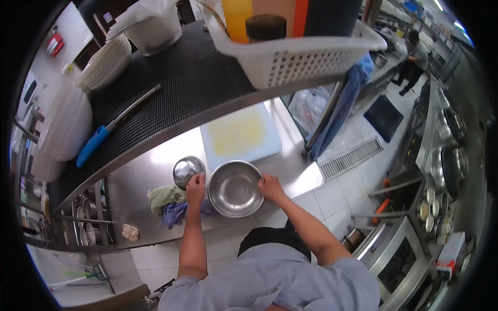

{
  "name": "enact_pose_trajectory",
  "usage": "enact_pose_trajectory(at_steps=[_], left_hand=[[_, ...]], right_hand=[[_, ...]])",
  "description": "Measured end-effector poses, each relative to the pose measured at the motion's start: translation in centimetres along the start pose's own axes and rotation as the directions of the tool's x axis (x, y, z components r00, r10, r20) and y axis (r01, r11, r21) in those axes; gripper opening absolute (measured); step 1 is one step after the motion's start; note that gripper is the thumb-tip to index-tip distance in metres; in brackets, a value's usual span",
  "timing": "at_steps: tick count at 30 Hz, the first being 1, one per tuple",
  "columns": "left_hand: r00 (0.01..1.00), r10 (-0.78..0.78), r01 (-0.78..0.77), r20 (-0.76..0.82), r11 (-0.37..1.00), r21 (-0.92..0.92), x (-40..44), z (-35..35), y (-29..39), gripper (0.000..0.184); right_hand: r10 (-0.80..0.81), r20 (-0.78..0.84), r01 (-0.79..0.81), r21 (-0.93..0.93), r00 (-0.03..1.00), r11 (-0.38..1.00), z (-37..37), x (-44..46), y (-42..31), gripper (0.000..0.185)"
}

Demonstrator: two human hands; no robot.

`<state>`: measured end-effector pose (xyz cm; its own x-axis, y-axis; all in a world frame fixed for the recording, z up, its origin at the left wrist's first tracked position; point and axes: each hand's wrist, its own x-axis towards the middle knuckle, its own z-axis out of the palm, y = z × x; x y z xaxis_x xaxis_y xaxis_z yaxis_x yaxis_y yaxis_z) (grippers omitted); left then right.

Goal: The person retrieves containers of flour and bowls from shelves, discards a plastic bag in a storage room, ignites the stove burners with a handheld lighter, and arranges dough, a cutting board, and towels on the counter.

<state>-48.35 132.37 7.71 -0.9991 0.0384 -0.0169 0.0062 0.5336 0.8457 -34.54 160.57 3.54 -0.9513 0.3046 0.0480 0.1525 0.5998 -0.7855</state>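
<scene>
Large bowl: the wide steel bowl [236, 189] is upright, its open side facing up, at the front edge of the worktop [129, 194]; it looks held up rather than set down. Its inside shows bare, shiny metal, with no food to be made out.
Right hand: the right hand [271, 188] holds the large bowl, fingers closed on the right side of its rim.
Left hand: the left hand [195, 187] is at the near rim of the small steel bowl [188, 170], just beside the large one. Its fingers are narrow, drawn together; whether they grip that rim or only touch it, I cannot tell.
Small bowl: it is tilted, just left of the cutting board [241, 132]; whether it rests on the worktop is unclear.
Stage of the work: both bowls are being handled, I judge, with the large one in hand and not yet put down. Neither shows a filling. How much remains cannot be read from this view.
Cutting board: it lies flat behind the large bowl, its surface stained yellow.
Cloths: a green cloth [165, 199] and a blue-purple cloth [175, 214] lie crumpled together, unheld, beside the left forearm.
Shelf: above the worktop, a blue-handled tool [93, 146] and a white basket [311, 67] rest untouched.
Aisle: another person [418, 56] stands well apart.
</scene>
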Motion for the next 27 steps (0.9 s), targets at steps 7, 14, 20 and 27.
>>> enact_pose_trajectory(at_steps=[7, 14, 20, 27], left_hand=[[0.977, 0.094, 0.015, -0.191, 0.865, 0.501, -2.5, 4.6, 3.0, 0.042], [0.827, 0.093, 0.355, -0.554, 0.678, 0.644, -8.8, 2.6, -2.6, 0.070], [0.889, -0.049, 0.237, -0.455, 0.900, 0.366, -11.6, -0.9, -7.8, 0.050], [0.891, 0.092, 0.028, -0.444, 0.966, 0.256, -11.4, -3.8, -4.7, 0.048]], right_hand=[[0.122, -0.098, -0.125, -0.019, 0.988, 0.992, -8.1, 0.6, 8.6, 0.031], [0.077, -0.449, -0.083, 0.005, 0.890, 0.997, -18.6, 0.2, 11.9, 0.046], [-0.306, -0.540, 0.278, -0.136, 0.784, 0.951, -21.3, 5.1, 4.3, 0.048], [0.102, -0.538, -0.038, 0.128, 0.837, 0.991, -20.2, 5.2, 6.2, 0.049]])
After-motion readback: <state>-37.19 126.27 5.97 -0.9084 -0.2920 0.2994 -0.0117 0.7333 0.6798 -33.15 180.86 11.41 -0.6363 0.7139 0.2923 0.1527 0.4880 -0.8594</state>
